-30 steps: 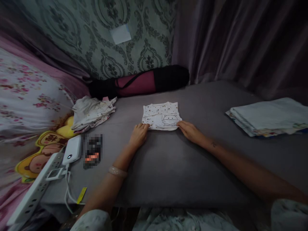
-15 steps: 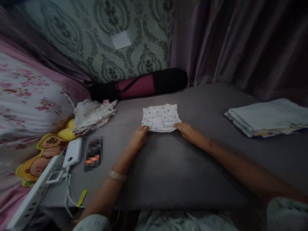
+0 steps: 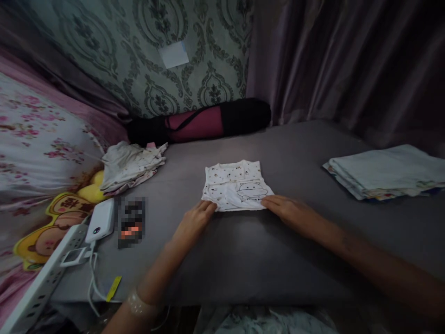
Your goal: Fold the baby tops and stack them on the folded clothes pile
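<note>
A grey cloth covers the desk [image 3: 299,162]. A long black-and-maroon bag [image 3: 200,123] lies along its back edge, crumpled clothes [image 3: 130,164] at centre left, a small white printed garment [image 3: 236,188] mid-frame and a folded fabric stack [image 3: 385,171] at right. Lower left are a pixelated dark item [image 3: 131,222] and a yellow tag [image 3: 114,288].

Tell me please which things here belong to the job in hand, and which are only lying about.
In the job:
white printed garment
left hand
right hand
possibly crumpled clothes, folded stack

Lying about:
white power bank
power strip
yellow tag
long bag
</note>
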Tool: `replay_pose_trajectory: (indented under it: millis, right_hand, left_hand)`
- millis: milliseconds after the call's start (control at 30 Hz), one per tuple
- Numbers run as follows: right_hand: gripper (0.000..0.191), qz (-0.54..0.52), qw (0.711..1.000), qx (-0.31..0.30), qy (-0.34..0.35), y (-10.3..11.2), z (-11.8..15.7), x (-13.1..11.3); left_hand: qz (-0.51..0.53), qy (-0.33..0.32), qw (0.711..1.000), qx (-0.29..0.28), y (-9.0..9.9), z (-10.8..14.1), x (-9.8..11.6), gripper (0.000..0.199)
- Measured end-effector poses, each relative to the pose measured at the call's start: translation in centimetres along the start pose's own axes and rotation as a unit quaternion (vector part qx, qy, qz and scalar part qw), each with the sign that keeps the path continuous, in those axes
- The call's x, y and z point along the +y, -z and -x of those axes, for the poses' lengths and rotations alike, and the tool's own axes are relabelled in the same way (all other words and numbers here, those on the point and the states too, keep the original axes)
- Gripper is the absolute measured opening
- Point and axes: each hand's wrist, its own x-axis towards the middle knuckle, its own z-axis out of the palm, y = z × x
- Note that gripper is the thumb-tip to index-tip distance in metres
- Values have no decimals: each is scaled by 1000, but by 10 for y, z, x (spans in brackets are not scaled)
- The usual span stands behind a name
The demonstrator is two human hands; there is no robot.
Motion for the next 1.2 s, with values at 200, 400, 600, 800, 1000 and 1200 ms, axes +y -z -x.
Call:
replay_pose_trajectory:
  millis: [200,400,600,800,1000,1200]
  right_hand:
    - [44,52,998,-11,26,8,-8,3]
    - [45,87,996,20,-4,8,-48,27]
    - [49,109,994,10,-27,4,-80,51]
    - [42,126,989,-7,-74,-6,-109,69]
    - [40,113,985,-29,-125,-12,-126,78]
    - [35,61,983,14,-172,-25,-133,94]
  left_hand:
    - [30,-15,998,44,1,-4,-8,30]
    - [14,25,991,130,-3,-52,-27,29]
    - [-5,75,988,136,-1,-88,-38,30]
    - [-8,116,987,114,-10,-118,-53,33]
    - [-6,146,985,96,-18,-138,-64,35]
    - [49,157,981,102,-32,-150,-76,34]
